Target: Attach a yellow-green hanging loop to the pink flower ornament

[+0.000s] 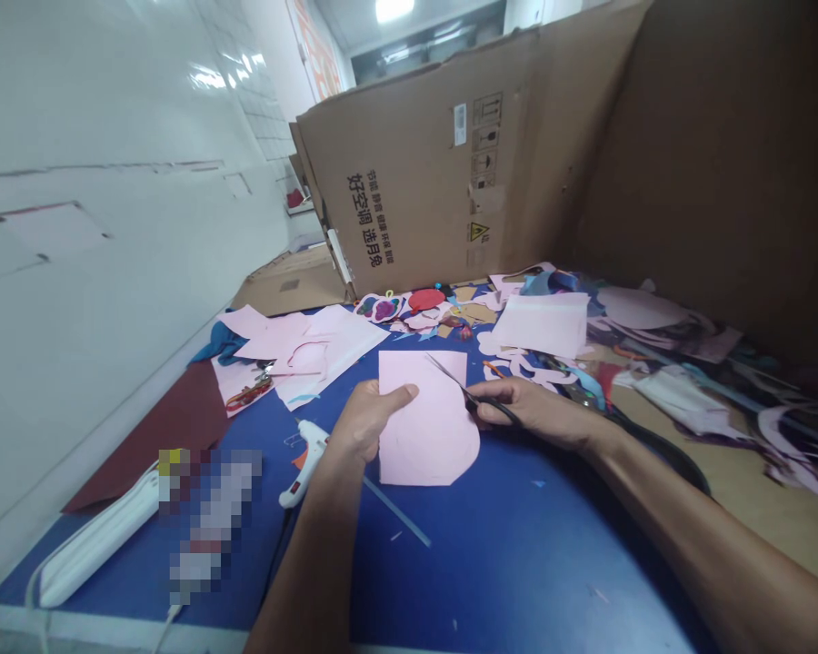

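Note:
My left hand (372, 416) pinches the left edge of a pink sheet of paper (423, 445), thumb on top and fingers underneath. The sheet's right side is cut to a rounded curve, and a faint drawn line runs near its lower part. In my right hand (514, 406) is a pair of scissors (494, 404) with black handles. The blades lie over the upper right of the sheet, pointing up and left. Left of my left forearm rests a white glue gun (305, 463) with an orange trigger.
A tall cardboard box (423, 200) walls off the back and right. Pink paper pieces (542, 322) and scraps lie along the far side of the blue table (518, 554). A white power strip (102, 536) sits at front left, and a thin pale strip (399, 513) lies near the sheet.

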The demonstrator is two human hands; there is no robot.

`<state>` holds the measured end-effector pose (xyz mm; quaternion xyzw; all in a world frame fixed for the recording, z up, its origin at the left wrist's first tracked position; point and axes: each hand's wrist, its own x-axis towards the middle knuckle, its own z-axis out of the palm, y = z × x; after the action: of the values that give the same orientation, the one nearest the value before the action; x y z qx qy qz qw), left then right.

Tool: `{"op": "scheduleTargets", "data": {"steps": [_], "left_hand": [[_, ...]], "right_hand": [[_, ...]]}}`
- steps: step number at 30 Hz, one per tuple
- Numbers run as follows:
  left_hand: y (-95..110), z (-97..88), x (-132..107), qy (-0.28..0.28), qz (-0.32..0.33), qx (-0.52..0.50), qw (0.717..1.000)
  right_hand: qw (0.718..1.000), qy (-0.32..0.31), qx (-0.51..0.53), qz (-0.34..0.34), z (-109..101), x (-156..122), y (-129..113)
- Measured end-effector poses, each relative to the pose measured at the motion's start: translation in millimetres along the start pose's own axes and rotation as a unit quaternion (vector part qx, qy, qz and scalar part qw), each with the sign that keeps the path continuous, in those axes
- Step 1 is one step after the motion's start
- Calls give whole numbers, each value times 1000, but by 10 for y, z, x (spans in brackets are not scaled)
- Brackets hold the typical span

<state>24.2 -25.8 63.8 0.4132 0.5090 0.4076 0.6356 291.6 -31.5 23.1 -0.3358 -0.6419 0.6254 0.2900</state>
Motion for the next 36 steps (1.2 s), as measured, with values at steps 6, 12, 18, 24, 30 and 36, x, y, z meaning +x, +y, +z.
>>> {"op": "scheduleTargets", "data": {"steps": [6, 12, 18, 24, 30, 36], "left_hand": [[-9, 1, 9, 4, 2, 2, 1000], [-14, 5, 8, 3, 4, -5, 1000], [-24, 63, 3, 16, 13, -20, 1000], [-35, 103, -2, 26, 23, -21, 999], [-37, 112, -13, 23, 21, -25, 999], [-16, 88, -14, 16, 19, -26, 999]], "right_hand": [[999, 20, -31, 6, -5, 5, 3], [998, 35, -51, 6, 8, 4, -26], [998, 49, -48, 2, 25, 10, -32], [998, 51, -21, 7, 44, 22, -53], [998, 52, -23, 5, 52, 27, -61], [999, 44, -27, -7, 22, 9, -68]]}}
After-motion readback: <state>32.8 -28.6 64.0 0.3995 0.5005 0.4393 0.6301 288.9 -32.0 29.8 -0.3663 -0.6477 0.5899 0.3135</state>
